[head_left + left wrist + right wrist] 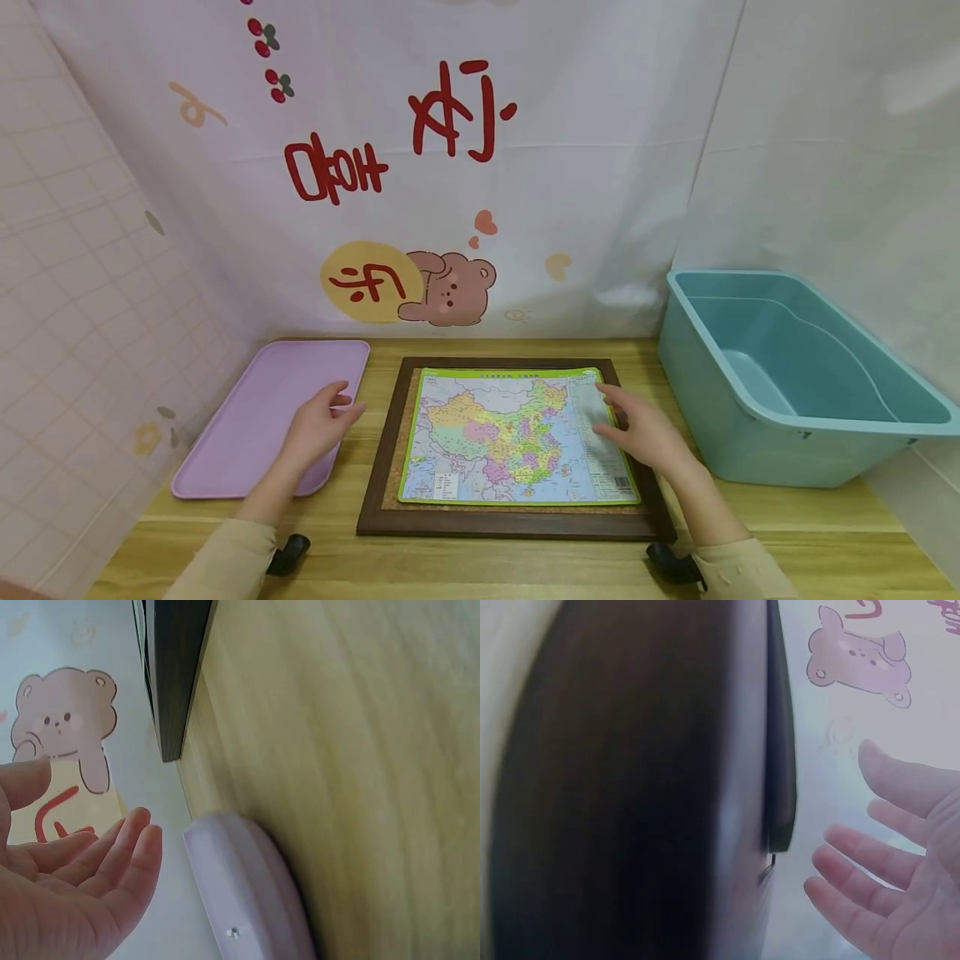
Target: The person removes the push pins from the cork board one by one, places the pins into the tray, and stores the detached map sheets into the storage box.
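A map board [495, 442] with a green border lies on a brown-framed cork board [517, 523] in the middle of the table. My right hand [637, 429] hovers over the map's right side, fingers loosely bent and holding nothing. In the right wrist view that hand [900, 877] has its fingers spread, beside the dark frame edge [615, 787]. My left hand [318, 425] hangs above the right edge of the purple tray [255, 417], left of the frame. Seen from the left wrist, its relaxed fingers [112, 870] hold nothing.
A deep teal bin [757, 450] stands at the right, close by the frame. The wooden table [420, 567] meets a white printed backdrop [585, 183] at the back. A pale tiled-pattern wall covering [75, 250] rises along the left side.
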The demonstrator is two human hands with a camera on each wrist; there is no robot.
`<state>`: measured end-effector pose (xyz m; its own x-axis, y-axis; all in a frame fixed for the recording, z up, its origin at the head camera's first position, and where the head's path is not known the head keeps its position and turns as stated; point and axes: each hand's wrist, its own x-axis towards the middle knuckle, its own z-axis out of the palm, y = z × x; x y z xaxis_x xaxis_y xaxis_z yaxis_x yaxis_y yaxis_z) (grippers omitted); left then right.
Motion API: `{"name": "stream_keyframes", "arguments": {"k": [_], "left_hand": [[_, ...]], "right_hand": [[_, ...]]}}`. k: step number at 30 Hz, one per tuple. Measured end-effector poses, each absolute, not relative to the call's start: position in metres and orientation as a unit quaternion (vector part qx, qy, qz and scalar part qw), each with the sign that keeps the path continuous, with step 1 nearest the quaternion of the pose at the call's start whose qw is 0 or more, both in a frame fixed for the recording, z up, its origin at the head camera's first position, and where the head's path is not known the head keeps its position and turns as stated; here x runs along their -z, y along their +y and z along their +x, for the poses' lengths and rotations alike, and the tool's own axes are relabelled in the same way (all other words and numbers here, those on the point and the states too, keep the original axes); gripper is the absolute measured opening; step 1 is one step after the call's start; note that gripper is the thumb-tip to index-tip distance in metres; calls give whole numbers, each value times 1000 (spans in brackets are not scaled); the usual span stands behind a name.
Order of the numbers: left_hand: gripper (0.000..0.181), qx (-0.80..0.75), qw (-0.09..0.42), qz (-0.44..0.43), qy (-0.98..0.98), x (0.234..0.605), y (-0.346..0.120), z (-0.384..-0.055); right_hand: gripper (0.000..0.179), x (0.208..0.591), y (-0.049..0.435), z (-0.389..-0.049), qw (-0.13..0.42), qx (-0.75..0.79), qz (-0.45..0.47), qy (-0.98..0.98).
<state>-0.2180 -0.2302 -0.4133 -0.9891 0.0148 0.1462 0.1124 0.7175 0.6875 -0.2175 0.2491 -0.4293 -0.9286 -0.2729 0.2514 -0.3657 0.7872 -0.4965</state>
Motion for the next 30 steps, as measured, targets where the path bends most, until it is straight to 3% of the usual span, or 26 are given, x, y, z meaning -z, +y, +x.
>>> {"name": "stream_keyframes", "arguments": {"k": [30], "left_hand": [[67, 424, -59, -13, -904, 428, -202, -217]], "right_hand": [[76, 421, 263, -230, -13, -313, 125, -941]]}}
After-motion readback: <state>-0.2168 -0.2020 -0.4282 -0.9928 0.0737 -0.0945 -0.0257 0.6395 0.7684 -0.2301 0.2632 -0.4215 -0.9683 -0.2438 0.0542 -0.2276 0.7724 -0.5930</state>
